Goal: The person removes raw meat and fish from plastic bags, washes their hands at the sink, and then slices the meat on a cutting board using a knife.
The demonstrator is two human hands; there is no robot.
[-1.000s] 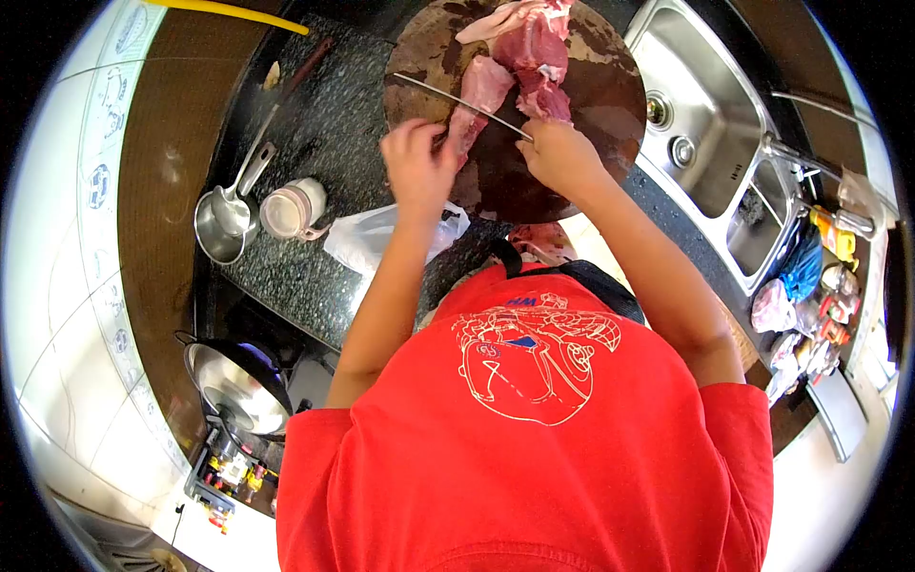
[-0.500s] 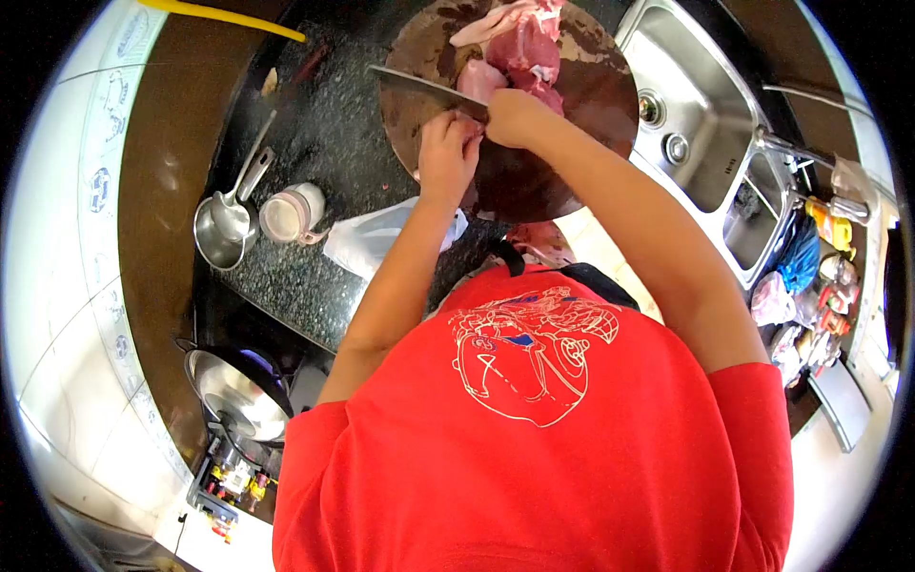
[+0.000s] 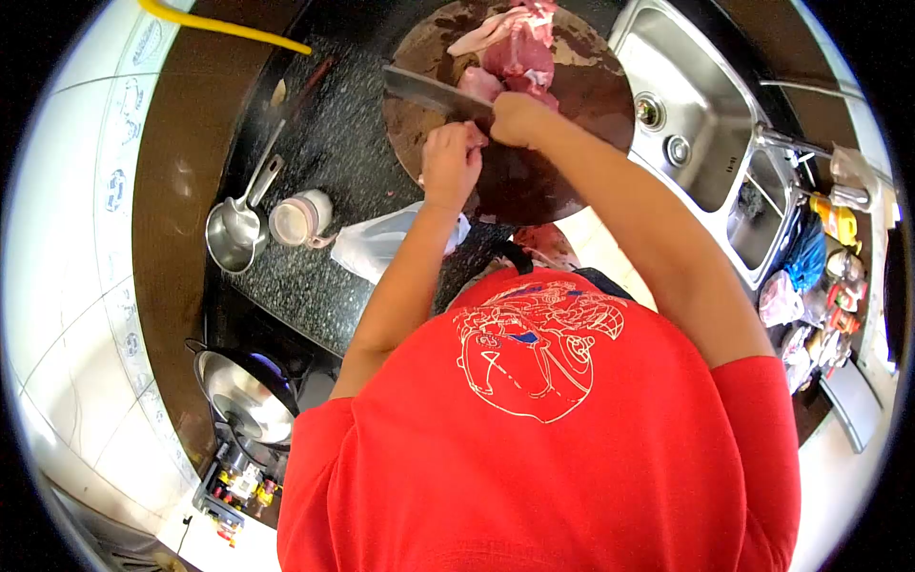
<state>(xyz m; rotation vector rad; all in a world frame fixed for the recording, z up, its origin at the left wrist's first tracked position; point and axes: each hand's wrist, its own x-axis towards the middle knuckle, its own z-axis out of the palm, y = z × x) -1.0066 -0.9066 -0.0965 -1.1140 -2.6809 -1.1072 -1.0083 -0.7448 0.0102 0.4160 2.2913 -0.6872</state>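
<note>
My right hand (image 3: 522,122) is closed round the handle of a broad-bladed kitchen knife (image 3: 427,92), whose blade points left across a round cutting board (image 3: 596,119). Close below the blade, the bent fingers of my left hand (image 3: 451,164) press on a small piece of meat (image 3: 476,137). Beyond the knife lies a larger chunk of raw meat (image 3: 519,55) with a pale strip of skin or fat. The handle is covered by my right hand, and the blade's edge cannot be made out clearly.
Left on the dark counter (image 3: 357,124) are a lidded jar (image 3: 297,219), a white plastic bag (image 3: 367,250) and a metal pot (image 3: 232,250) with a ladle. A covered wok (image 3: 246,396) sits at lower left. The steel sink (image 3: 681,105) is on the right.
The knife has turned so more of its flat side shows, and my right hand sits slightly farther from my left. My left hand stays on the small piece. The whole view has shifted a little.
</note>
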